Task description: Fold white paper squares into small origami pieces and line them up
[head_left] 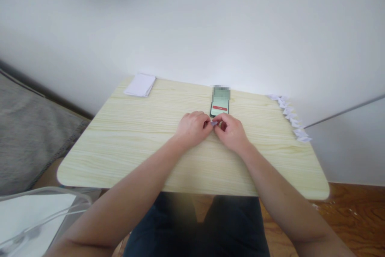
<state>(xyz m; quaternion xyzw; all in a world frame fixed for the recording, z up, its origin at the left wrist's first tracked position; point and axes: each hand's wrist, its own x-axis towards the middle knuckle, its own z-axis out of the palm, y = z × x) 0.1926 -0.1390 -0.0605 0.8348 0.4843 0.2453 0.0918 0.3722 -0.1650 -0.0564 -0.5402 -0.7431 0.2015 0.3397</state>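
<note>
Between my two hands, near the middle of the table, is a small folded piece of white paper (213, 123). My left hand (194, 127) pinches its left side, thumb and fingers pressed together. On the other side my right hand (231, 130) grips it between thumb and forefinger. Fingers cover most of the paper, so its full shape is hidden. Just beyond my hands lies a phone (219, 104) with a lit screen and a red bar; its upper part is blurred out.
A stack of white paper sheets (140, 85) lies at the table's back left. Several folded white paper pieces (288, 112) line the right edge. The wooden table (126, 136) meets a white wall behind. Grey fabric (33, 136) is at left, beside a clear-rimmed container (72, 205).
</note>
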